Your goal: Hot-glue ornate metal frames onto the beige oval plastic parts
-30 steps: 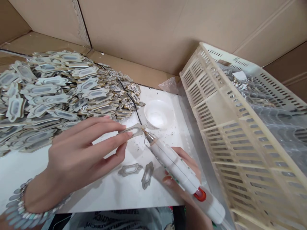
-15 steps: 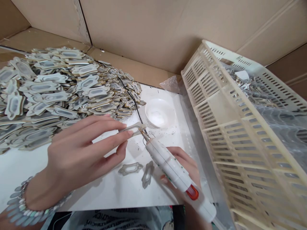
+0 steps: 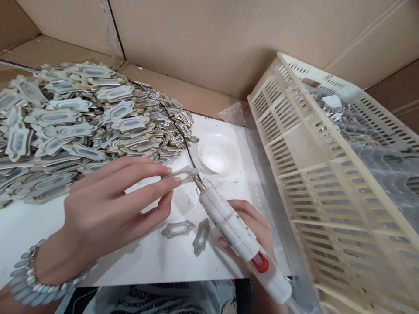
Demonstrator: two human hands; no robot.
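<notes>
My left hand [image 3: 114, 213], palm down, pinches a small grey frame-shaped plate [image 3: 185, 177] with an oval opening between thumb and fingers. From behind, my right hand [image 3: 257, 224] grips a white pen-shaped tool [image 3: 231, 224] that looks like a soldering iron, with a red insert on its body. The tool slants up to the left, and its thin brass-coloured tip meets the plate's right end. Below the hands lie two similar plates on the white surface, one sideways [image 3: 168, 231] and one nearly upright [image 3: 203, 231]. The tool partly hides my right fingers.
A big heap of similar plates [image 3: 75, 104] covers the left side. Behind the tool tip stands a shallow white dish [image 3: 209, 152], with dark specks around it. A black cord [image 3: 188, 150] runs beside the heap. On the right, a cream plastic crate [image 3: 303, 148] holds metal pieces and plastic trays.
The tool has tilted slightly, its rear end shifting a little left and down while its tip stays at the plate's right end. Both hands keep their holds.
</notes>
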